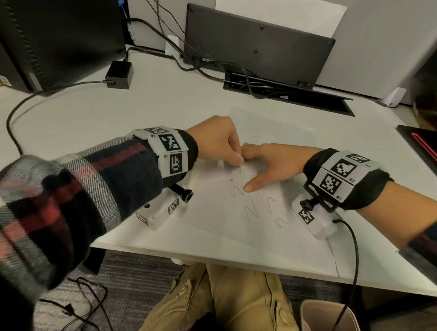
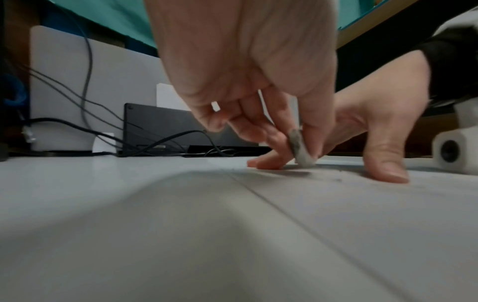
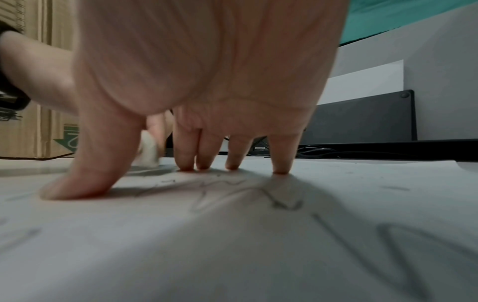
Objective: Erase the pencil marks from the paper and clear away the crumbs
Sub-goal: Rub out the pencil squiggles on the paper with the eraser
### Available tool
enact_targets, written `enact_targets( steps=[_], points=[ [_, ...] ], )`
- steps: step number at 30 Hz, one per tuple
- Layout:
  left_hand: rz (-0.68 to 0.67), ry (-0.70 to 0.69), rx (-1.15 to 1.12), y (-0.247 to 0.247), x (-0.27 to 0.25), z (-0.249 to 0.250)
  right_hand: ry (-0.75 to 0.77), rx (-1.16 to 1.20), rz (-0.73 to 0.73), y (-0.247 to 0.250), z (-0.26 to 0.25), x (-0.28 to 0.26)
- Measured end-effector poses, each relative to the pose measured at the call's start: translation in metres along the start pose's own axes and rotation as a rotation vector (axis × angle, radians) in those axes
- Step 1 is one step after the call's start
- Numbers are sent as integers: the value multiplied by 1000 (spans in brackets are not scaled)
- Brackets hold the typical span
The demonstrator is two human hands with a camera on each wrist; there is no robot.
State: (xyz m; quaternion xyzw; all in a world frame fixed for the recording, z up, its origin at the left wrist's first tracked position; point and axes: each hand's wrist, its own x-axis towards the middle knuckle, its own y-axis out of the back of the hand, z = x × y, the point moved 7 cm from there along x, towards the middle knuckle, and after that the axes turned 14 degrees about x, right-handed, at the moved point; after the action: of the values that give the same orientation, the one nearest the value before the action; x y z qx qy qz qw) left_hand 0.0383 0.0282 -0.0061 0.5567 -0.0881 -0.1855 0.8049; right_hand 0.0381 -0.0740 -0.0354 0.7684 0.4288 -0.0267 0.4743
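Observation:
A white sheet of paper (image 1: pixel 260 223) lies on the desk with several wavy pencil marks (image 1: pixel 258 206) near its front part. My left hand (image 1: pixel 221 142) pinches a small white eraser (image 2: pixel 301 150), grey and smudged on its end, and presses it to the paper (image 2: pixel 362 204). My right hand (image 1: pixel 270 163) lies spread on the sheet, fingertips (image 3: pixel 232 165) and thumb (image 3: pixel 77 183) pressing it flat right beside the eraser (image 3: pixel 148 151). Dark crumbs (image 1: pixel 281 137) dot the paper behind the hands. Pencil lines (image 3: pixel 279 202) run under my right palm.
A black slab (image 1: pixel 257 46) leans at the back over a cable slot (image 1: pixel 284 87) full of cords. A power brick (image 1: pixel 119 74) and its cable lie back left. A dark device with a red stripe (image 1: pixel 427 143) sits at the right edge. A bin (image 1: pixel 326 318) stands below the desk.

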Motion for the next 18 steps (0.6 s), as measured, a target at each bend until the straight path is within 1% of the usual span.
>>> enact_targets(
  steps=[1,3,5,11,13,16,18],
  points=[
    [46,21,7,5,2,-4,-12,-3,3,1,2,0],
    [64,47,24,7,4,-10,-51,-20,20,4,8,0],
    [40,58,23,5,5,-13,-75,-25,30,6,13,0],
    [-6,70,29,-1,9,-13,-75,-28,17,6,17,3],
    [-34,58,22,-4,9,-10,-69,-20,12,6,18,4],
    [-120,16,-27,-13,5,-2,-60,-15,1,5,20,6],
    [-118,12,-29,-12,6,0,-56,-9,4,5,20,5]
  ],
)
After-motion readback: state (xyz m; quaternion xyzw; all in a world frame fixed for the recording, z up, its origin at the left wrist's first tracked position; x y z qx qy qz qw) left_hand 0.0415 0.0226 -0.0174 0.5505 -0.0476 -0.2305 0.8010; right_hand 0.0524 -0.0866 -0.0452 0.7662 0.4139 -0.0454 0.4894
